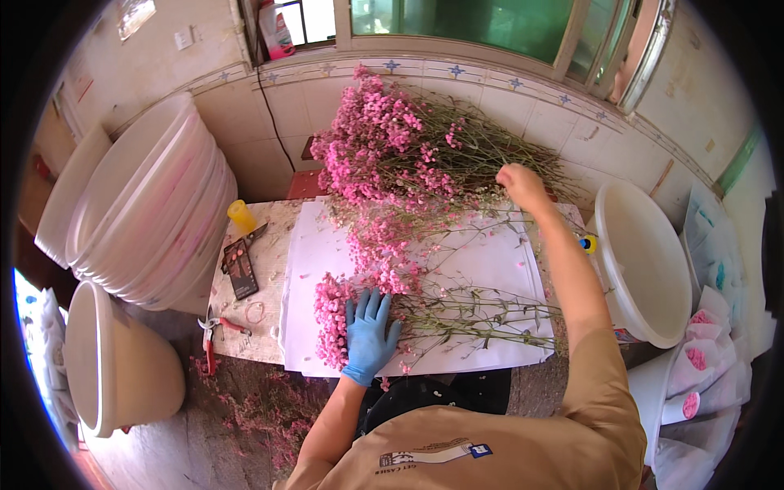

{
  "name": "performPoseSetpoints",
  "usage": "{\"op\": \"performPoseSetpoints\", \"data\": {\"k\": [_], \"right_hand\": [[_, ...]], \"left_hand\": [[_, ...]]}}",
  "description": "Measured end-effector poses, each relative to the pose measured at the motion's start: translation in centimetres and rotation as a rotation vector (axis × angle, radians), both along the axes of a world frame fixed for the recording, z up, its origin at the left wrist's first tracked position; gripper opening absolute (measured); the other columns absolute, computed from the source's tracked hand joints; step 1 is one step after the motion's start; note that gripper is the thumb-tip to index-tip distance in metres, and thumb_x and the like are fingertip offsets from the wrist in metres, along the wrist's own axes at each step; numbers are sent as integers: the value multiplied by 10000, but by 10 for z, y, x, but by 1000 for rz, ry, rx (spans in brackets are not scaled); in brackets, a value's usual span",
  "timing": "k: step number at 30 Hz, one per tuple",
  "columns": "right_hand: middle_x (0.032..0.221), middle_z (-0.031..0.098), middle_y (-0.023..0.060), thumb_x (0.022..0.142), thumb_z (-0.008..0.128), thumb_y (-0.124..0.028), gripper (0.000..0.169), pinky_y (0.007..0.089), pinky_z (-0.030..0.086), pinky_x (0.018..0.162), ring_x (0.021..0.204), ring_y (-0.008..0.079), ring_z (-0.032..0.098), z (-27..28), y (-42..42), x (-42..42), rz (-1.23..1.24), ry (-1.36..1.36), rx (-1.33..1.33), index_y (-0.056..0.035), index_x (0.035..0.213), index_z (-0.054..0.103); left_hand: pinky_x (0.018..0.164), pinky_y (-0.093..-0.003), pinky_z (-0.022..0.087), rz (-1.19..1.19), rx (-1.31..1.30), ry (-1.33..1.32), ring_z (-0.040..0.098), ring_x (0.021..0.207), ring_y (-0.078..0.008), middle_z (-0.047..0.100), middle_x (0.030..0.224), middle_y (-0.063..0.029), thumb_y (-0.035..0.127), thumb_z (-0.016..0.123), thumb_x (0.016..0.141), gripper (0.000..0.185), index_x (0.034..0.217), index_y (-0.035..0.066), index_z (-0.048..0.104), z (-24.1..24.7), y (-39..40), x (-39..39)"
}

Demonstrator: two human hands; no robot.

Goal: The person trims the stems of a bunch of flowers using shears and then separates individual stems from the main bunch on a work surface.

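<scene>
My left hand (369, 334), in a blue glove, lies with spread fingers on the pink flower heads of a small bunch (331, 318) on white paper sheets (306, 239). The green stems of that bunch point right. My right hand (519, 184), bare, reaches to the stems of a large heap of pink baby's-breath-like flowers (373, 128) at the table's back. Its fingers are bent together at a thin stem, the grip partly hidden. Loose pink sprays (380, 239) lie between the heap and the small bunch.
Red-handled pruning shears (223, 324), a phone (241, 269) and a yellow cup-like roll (242, 215) lie on the table's left. Stacked white tubs (147, 202) and a bucket (128, 361) stand left. At right are a white tub (643, 263) and wrapped pink bouquets (698, 358). Flower scraps (275, 410) litter the floor.
</scene>
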State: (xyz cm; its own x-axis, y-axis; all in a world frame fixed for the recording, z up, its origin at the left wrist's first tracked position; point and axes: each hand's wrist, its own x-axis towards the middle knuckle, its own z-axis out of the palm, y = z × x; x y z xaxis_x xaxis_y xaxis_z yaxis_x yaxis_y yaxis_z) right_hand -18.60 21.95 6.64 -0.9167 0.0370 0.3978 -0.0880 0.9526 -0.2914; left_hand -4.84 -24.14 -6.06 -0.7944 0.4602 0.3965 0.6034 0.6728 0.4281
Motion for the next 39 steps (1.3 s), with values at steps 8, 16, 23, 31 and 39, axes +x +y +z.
{"op": "performPoseSetpoints", "data": {"k": [8, 16, 23, 31, 39], "right_hand": [[1324, 671, 192, 911, 760, -333, 630, 485, 495, 1064, 1250, 388, 625, -27, -31, -8, 5, -303, 253, -142, 1478, 563], [1014, 740, 193, 962, 625, -204, 151, 514, 540, 784, 943, 419, 702, 3, -51, -21, 27, 62, 67, -92, 1018, 708], [795, 717, 79, 1025, 646, -243, 175, 373, 532, 673, 675, 196, 636, 230, -72, 5, 18, 419, -71, -115, 1092, 745], [824, 607, -62, 1090, 593, -241, 246, 195, 425, 599, 686, 24, 517, 309, -87, 57, 279, 384, -412, -57, 1130, 752], [857, 667, -25, 1045, 654, -152, 135, 230, 464, 616, 694, 51, 531, 293, -173, 125, 464, 467, -270, -69, 1114, 734]], "left_hand": [[1225, -642, 235, 13, 24, 24, 428, 1448, -422, 531, 1507, -221, 299, 665, 952, 574, 1447, 27, 566, -8, 1, -2], [1227, -641, 236, -4, -1, 37, 428, 1445, -411, 529, 1498, -230, 333, 638, 964, 557, 1436, 43, 574, -10, -5, -3], [1216, -651, 247, -1, 37, 37, 447, 1425, -423, 540, 1483, -237, 325, 641, 962, 536, 1414, 41, 585, -9, -5, -2], [1239, -628, 223, -39, 278, 44, 426, 1482, -377, 524, 1546, -165, 224, 709, 936, 547, 1443, 60, 582, 45, -17, 15], [1276, -579, 162, -131, 330, 30, 424, 1506, -335, 540, 1550, -149, 188, 759, 895, 706, 1542, 79, 498, 112, -25, 43]]}}
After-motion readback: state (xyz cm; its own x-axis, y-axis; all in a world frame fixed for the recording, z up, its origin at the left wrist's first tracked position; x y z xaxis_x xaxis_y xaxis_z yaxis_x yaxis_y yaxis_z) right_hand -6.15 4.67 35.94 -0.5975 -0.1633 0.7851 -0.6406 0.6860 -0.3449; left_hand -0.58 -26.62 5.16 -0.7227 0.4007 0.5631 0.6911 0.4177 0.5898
